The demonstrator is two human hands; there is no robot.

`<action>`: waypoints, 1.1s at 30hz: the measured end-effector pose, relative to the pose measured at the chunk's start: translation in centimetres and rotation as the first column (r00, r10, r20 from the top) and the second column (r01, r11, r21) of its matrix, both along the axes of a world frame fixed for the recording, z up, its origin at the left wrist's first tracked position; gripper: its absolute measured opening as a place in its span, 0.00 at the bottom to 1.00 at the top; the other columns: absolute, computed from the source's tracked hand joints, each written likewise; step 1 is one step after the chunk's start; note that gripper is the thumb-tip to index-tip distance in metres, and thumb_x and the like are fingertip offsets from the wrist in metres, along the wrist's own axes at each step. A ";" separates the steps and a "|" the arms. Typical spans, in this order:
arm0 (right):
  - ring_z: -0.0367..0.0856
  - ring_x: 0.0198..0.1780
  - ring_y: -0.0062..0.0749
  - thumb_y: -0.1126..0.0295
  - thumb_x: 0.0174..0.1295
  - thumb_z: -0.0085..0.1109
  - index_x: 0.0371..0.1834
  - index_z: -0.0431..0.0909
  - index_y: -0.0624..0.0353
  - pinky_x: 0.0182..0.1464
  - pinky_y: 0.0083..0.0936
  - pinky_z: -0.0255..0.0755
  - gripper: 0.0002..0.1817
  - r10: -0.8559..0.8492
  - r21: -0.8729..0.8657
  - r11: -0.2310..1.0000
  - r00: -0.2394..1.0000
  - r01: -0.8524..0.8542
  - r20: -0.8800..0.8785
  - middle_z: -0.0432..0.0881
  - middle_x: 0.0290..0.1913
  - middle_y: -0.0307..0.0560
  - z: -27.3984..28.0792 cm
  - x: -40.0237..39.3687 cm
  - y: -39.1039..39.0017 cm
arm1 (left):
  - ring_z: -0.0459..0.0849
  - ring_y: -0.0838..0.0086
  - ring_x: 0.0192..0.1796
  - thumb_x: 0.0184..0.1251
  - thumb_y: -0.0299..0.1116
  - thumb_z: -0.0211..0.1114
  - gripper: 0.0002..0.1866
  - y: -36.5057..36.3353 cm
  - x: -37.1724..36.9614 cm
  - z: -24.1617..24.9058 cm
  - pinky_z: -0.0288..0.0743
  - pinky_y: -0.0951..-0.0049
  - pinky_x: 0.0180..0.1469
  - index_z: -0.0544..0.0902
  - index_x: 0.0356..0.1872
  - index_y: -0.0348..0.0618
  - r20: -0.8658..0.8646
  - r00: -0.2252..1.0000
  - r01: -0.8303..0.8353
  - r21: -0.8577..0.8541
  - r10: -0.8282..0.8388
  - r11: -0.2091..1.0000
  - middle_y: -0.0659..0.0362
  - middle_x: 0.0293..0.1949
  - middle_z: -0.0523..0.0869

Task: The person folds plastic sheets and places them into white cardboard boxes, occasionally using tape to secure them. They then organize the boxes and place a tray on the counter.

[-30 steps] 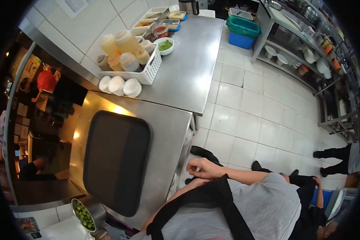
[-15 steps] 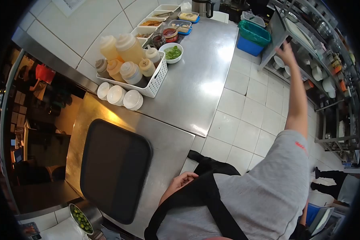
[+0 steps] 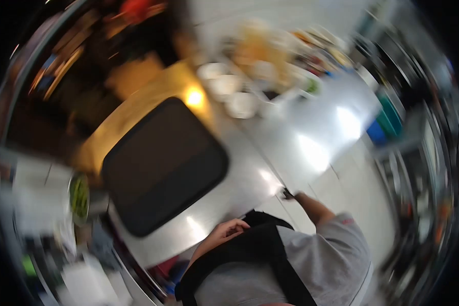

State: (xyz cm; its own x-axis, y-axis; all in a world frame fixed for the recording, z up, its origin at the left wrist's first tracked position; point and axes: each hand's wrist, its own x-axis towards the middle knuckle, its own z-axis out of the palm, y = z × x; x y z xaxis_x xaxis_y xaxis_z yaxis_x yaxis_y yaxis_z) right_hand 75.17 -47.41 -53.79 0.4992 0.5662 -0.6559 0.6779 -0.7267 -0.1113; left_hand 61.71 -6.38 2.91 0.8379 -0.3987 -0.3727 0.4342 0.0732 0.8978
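Observation:
My left hand is at my waist against the black apron, its fingers curled together and nothing showing in them. Down by the front edge of the steel counter, my right hand is smeared by motion. Something dark shows at its fingertips, and I cannot tell whether the hand holds it. A large black tray lies flat on the counter in front of me, apart from both hands.
Stacked white cups stand behind the tray, beside a blurred basket of sauce bottles. A bowl of green produce is at left. Blue and green bins and shelving stand at right.
My right arm has drawn in from its outstretched reach toward the shelving to the counter's edge. My view has turned, shifting the tray and counter around. My left hand stays at the apron.

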 end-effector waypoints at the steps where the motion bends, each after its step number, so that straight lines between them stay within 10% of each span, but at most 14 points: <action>1: 0.75 0.48 0.44 0.51 0.58 0.59 0.53 0.74 0.61 0.53 0.32 0.69 0.27 -0.214 -0.090 0.976 0.954 0.199 -0.209 0.79 0.46 0.51 5.4 -0.6 1.5 | 0.74 0.85 0.36 0.69 0.30 0.57 0.10 0.8 -0.8 0.2 0.67 0.83 0.41 0.76 0.48 0.40 0.036 0.999 -0.006 0.015 0.006 1.000 0.66 0.32 0.77; 7: 0.75 0.49 0.41 0.52 0.59 0.57 0.54 0.72 0.61 0.54 0.31 0.69 0.27 -0.377 0.036 0.908 0.853 0.416 -0.360 0.78 0.47 0.50 16.1 4.8 12.4 | 0.70 0.87 0.30 0.66 0.33 0.60 0.10 4.0 -8.7 0.8 0.64 0.83 0.32 0.79 0.46 0.43 0.251 0.886 -0.417 0.069 0.389 0.906 0.67 0.28 0.77; 10: 0.74 0.50 0.39 0.52 0.60 0.56 0.55 0.72 0.61 0.54 0.30 0.69 0.27 -0.333 0.085 0.903 0.813 0.421 -0.478 0.78 0.48 0.50 17.2 4.5 19.6 | 0.66 0.90 0.24 0.66 0.32 0.61 0.05 4.4 -13.0 1.8 0.60 0.86 0.27 0.78 0.36 0.42 0.029 0.684 -0.727 -0.049 0.729 0.685 0.72 0.22 0.73; 13: 0.74 0.51 0.38 0.53 0.61 0.55 0.56 0.71 0.61 0.55 0.29 0.68 0.26 -0.210 0.098 0.940 0.782 0.326 -0.587 0.78 0.49 0.49 18.5 1.4 27.9 | 0.62 0.90 0.21 0.65 0.32 0.62 0.09 5.8 -18.1 3.2 0.54 0.83 0.22 0.77 0.27 0.41 0.177 0.475 -0.862 -0.108 0.862 0.496 0.73 0.16 0.68; 18: 0.74 0.53 0.35 0.54 0.63 0.54 0.57 0.70 0.61 0.55 0.28 0.68 0.26 0.053 0.171 0.980 0.684 0.106 -0.728 0.78 0.50 0.49 21.4 -8.8 39.2 | 0.66 0.88 0.19 0.71 0.35 0.53 0.12 9.1 -28.7 5.4 0.57 0.84 0.22 0.82 0.36 0.41 0.164 0.186 -0.981 -0.018 0.969 0.192 0.67 0.15 0.74; 21: 0.74 0.53 0.34 0.54 0.63 0.53 0.58 0.70 0.61 0.55 0.27 0.68 0.26 0.262 0.269 0.961 0.536 -0.067 -0.802 0.78 0.51 0.48 25.5 -16.3 44.6 | 0.76 0.84 0.28 0.71 0.26 0.47 0.14 10.2 -35.8 5.8 0.67 0.85 0.31 0.75 0.54 0.42 0.257 0.023 -0.994 0.111 0.966 -0.006 0.61 0.32 0.82; 28: 0.76 0.51 0.26 0.62 0.65 0.54 0.58 0.70 0.59 0.51 0.23 0.70 0.21 0.616 0.588 0.716 -0.056 -0.375 -0.786 0.78 0.51 0.45 55.6 -28.8 62.6 | 0.77 0.75 0.48 0.67 0.32 0.57 0.19 17.2 -51.7 7.3 0.72 0.76 0.47 0.72 0.58 0.40 0.529 -0.400 -0.778 0.236 0.749 -0.582 0.57 0.46 0.80; 33: 0.78 0.34 0.23 0.65 0.64 0.50 0.52 0.72 0.63 0.39 0.18 0.73 0.16 0.594 0.754 0.560 0.469 0.343 -0.654 0.80 0.41 0.44 61.5 -24.3 75.8 | 0.77 0.73 0.51 0.70 0.43 0.52 0.26 26.1 -53.8 4.5 0.71 0.72 0.50 0.63 0.66 0.44 0.381 -0.472 -0.776 0.248 0.795 -0.580 0.53 0.53 0.77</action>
State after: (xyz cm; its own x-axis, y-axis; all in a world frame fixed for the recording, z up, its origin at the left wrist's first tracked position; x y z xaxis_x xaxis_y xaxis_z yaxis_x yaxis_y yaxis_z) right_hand 50.82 28.36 7.75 -0.1056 0.9925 0.0618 -0.0218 0.0598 -0.9980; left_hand 7.96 19.73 7.36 -0.2419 0.9638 -0.1121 0.1132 0.1428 0.9833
